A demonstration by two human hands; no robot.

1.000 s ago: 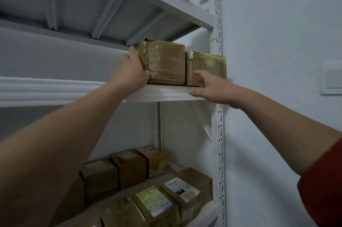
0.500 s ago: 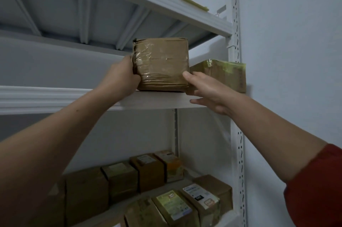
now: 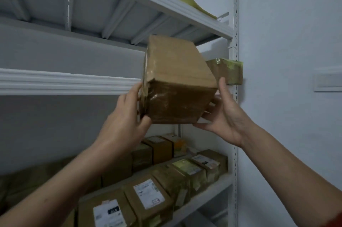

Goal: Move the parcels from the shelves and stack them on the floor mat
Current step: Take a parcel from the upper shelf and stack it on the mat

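The taped parcel (image 3: 177,82) is held in the air between both hands, in front of the lip of the middle shelf (image 3: 64,81) and tilted, so that its top face and its near end are both seen. It is gripped at its lower near end. The left hand (image 3: 124,124) is laid against the left side, with the fingers (image 3: 136,89) pressed up along the taped edge and the thumb hooked round the lower front corner. The right hand (image 3: 224,119) is placed at the lower right edge: its fingers (image 3: 209,113) are curled beneath the parcel, while the thumb is raised just beside the right side; contact there cannot be made out.

The parcel is a brown cardboard box, longer than it is wide. Its near end is wrapped in glossy clear tape – creased and darker than the plain matt top – and more tape is seen along the left edge.

A second parcel (image 3: 227,73), bound with yellowish tape, is seen on the middle shelf behind the right thumb, beside the upright post (image 3: 235,134). Rows of labelled boxes (image 3: 148,195) are ranged on the shelf below.
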